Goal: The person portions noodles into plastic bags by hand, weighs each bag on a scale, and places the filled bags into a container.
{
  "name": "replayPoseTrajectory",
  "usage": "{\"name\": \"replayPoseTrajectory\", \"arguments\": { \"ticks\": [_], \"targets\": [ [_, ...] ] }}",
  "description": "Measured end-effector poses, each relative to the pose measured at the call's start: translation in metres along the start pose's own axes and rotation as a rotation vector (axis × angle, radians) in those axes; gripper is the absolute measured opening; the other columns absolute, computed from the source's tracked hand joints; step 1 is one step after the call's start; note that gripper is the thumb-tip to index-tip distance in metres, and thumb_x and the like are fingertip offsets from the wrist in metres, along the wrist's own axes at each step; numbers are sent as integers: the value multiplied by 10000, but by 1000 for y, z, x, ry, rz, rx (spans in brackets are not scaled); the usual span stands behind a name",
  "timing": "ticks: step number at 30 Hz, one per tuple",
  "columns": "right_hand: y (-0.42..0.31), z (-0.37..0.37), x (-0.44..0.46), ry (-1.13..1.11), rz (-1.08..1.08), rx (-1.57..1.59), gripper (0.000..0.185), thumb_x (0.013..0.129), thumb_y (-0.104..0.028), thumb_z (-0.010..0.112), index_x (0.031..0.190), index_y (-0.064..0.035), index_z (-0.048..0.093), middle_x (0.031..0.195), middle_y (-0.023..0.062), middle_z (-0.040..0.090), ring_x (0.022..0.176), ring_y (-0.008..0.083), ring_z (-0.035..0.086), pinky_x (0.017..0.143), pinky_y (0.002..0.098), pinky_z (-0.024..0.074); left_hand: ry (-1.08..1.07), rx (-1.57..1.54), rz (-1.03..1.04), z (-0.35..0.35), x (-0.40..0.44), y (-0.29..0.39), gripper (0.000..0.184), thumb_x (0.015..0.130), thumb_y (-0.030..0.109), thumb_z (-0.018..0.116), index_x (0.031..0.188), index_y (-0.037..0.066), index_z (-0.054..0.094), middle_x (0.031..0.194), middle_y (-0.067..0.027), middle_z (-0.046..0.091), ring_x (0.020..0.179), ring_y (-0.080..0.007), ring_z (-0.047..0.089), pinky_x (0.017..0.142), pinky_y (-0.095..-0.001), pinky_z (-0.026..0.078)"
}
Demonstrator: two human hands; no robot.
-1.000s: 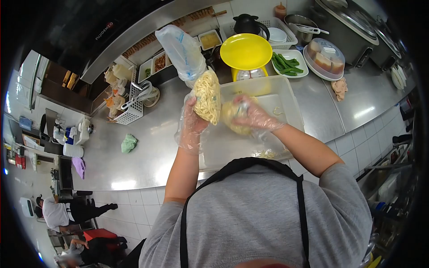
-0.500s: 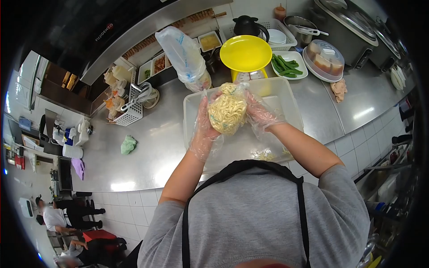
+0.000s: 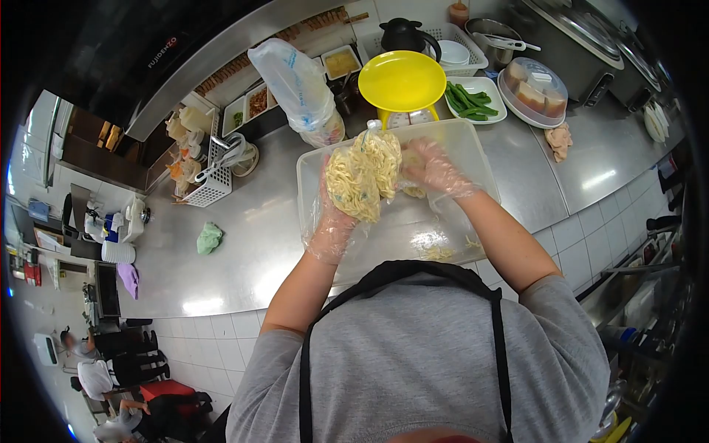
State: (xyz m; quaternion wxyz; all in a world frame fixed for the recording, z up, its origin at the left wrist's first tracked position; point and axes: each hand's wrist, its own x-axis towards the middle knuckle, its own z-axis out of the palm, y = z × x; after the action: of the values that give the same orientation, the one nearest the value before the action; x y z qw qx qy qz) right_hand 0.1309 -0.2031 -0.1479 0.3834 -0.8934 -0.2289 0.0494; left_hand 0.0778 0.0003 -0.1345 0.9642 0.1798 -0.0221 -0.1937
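My left hand (image 3: pixel 338 215), in a clear plastic glove, grips clear bagged noodles (image 3: pixel 354 184). The pale yellow noodles bulge in two lumps, and the plastic is gathered at the top. To the right is my gloved right hand (image 3: pixel 437 171), apart from the bag, its fingers reaching left and slightly blurred; I see nothing held in it. Both hands are above a translucent plastic tub (image 3: pixel 490 173). Loose noodle bits (image 3: pixel 437 253) lie at its near end, and more noodles (image 3: pixel 413 192) show below my right hand.
Behind the tub stand a yellow kitchen scale (image 3: pixel 402 83), a plastic-bag-covered container (image 3: pixel 295 92) and a plate of green peppers (image 3: pixel 473 103). Right of them is a domed food container (image 3: pixel 533 94). A green cloth (image 3: pixel 210 238) lies left, near a white basket (image 3: pixel 210 184). Several people are at far left.
The bagged noodles have shifted left and turned in my left hand, now showing two lumps. My right hand has come away from them.
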Motion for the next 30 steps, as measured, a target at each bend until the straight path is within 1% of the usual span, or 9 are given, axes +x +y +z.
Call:
{"name": "replayPoseTrajectory", "arguments": {
  "ticks": [3, 7, 10, 12, 16, 18, 21, 26, 30],
  "targets": [
    [-17, 2, -19, -181, -21, -200, 605, 713, -281, 690, 1225, -47, 467, 1279, 197, 395, 1207, 349, 370, 990, 401, 332, 36, 21, 5, -21, 7, 1, 591, 900, 497, 317, 1330, 93, 347, 1345, -122, 388, 1218, -331, 388, 1001, -521, 317],
    [-1, 20, -18, -117, -20, -273, 592, 726, -273, 671, 1232, -50, 460, 1286, 208, 387, 1212, 346, 378, 1003, 389, 325, -4, -26, -5, -13, 6, 3, 644, 847, 542, 366, 1329, 116, 350, 1356, -131, 368, 1233, -365, 354, 976, -592, 304],
    [-3, 13, -11, -352, 151, -243, 582, 732, -239, 663, 1246, -65, 452, 1271, 214, 407, 1188, 343, 413, 984, 386, 343, -115, -33, -38, -4, 7, 7, 653, 819, 557, 389, 1334, 157, 355, 1363, -113, 365, 1240, -377, 344, 972, -619, 286],
    [10, 17, -7, -34, 67, 2, 543, 708, -213, 677, 1177, -34, 468, 1259, 225, 429, 1175, 342, 430, 960, 402, 365, -77, 27, 37, -6, 8, 8, 648, 822, 550, 387, 1337, 159, 353, 1366, -113, 363, 1244, -374, 341, 978, -612, 285],
    [12, 1, 5, 77, -5, 219, 487, 721, -158, 672, 1146, -41, 465, 1186, 159, 486, 1125, 266, 471, 932, 363, 376, 32, -5, 137, -6, 7, 3, 674, 828, 558, 373, 1347, 128, 343, 1370, -137, 356, 1239, -365, 357, 994, -586, 285],
    [-2, -9, 4, 254, -79, 711, 515, 755, -229, 682, 1200, -97, 458, 1141, 99, 488, 1065, 206, 473, 910, 323, 375, 19, -84, 104, -7, 5, 2, 679, 839, 564, 350, 1348, 116, 338, 1371, -147, 354, 1238, -364, 361, 998, -581, 284],
    [-20, -17, -3, 317, 109, 753, 477, 772, -265, 696, 1143, -90, 453, 1115, 41, 485, 1031, 168, 465, 902, 298, 374, 31, -88, 38, -7, 5, 1, 675, 859, 568, 309, 1351, 107, 331, 1374, -157, 349, 1239, -364, 365, 1002, -577, 281],
    [-21, -22, -3, 238, 124, 769, 500, 776, -275, 704, 1151, -78, 440, 1140, 50, 479, 1064, 162, 458, 924, 287, 361, 83, -94, -52, -8, 8, 5, 612, 875, 519, 310, 1348, 132, 338, 1394, -141, 324, 1262, -359, 330, 985, -611, 276],
    [-12, -18, 1, 277, 215, 828, 483, 735, -297, 739, 1109, -119, 491, 1096, 54, 529, 1037, 175, 497, 903, 309, 388, 119, -5, -98, -12, 8, 6, 632, 881, 527, 320, 1319, 74, 366, 1296, -170, 437, 1156, -356, 457, 905, -575, 396]
  ]
}}
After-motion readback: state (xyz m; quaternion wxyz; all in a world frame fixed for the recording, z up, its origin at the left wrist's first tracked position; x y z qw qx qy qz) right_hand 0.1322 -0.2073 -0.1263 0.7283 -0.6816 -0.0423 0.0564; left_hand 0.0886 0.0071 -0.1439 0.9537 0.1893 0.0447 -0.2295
